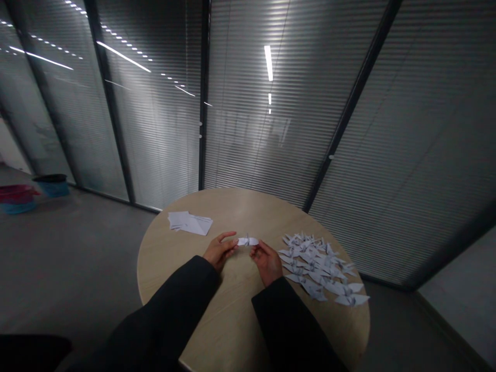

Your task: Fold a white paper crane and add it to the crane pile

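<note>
A small white folded paper crane (248, 241) is held between both my hands above the round wooden table (232, 212). My left hand (219, 250) pinches its left wing tip with thumb and fingers closed. At the crane's right wing tip, my right hand (267, 261) pinches in the same way. Both arms wear dark sleeves.
Several finished white paper cranes (320, 268) lie spread over the table's right side. A small stack of flat white paper sheets (189, 222) lies at the table's far left. Glass walls with blinds stand behind. Coloured bins (17, 199) sit on the floor at far left.
</note>
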Action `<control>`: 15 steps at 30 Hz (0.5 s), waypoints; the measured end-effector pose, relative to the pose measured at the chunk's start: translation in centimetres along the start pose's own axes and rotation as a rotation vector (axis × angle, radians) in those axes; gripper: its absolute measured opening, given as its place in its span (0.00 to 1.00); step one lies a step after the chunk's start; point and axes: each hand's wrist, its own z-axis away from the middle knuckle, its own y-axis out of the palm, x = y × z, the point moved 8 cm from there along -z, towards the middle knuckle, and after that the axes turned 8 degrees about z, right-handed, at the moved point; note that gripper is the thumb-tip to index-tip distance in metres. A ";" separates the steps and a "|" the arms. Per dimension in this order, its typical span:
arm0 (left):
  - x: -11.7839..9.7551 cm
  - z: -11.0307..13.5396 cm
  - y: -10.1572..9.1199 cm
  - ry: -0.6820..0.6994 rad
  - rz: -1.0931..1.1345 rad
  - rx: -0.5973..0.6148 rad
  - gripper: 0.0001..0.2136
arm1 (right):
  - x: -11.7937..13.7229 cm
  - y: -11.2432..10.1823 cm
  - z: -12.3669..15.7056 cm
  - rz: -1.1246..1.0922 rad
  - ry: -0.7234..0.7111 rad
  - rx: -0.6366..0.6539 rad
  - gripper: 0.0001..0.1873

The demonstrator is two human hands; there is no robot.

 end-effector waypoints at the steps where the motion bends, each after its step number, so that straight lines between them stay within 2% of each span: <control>1: -0.1 0.0 -0.1 0.003 -0.005 -0.021 0.20 | -0.1 0.0 0.0 -0.017 0.021 -0.008 0.04; 5: -0.3 0.2 -0.3 -0.005 -0.022 -0.070 0.19 | 0.4 -0.1 0.1 -0.024 -0.008 -0.012 0.04; 10: -0.4 0.1 -0.2 0.002 -0.019 -0.028 0.15 | 0.3 -0.4 -0.1 -0.007 -0.012 -0.026 0.05; 12: -0.5 0.0 -0.2 0.024 -0.022 -0.022 0.15 | 0.1 -0.6 -0.2 0.059 -0.016 -0.032 0.07; 15: -0.7 -0.3 -0.7 0.064 -0.057 -0.059 0.16 | 0.4 -1.1 -0.3 0.301 -0.086 -0.090 0.12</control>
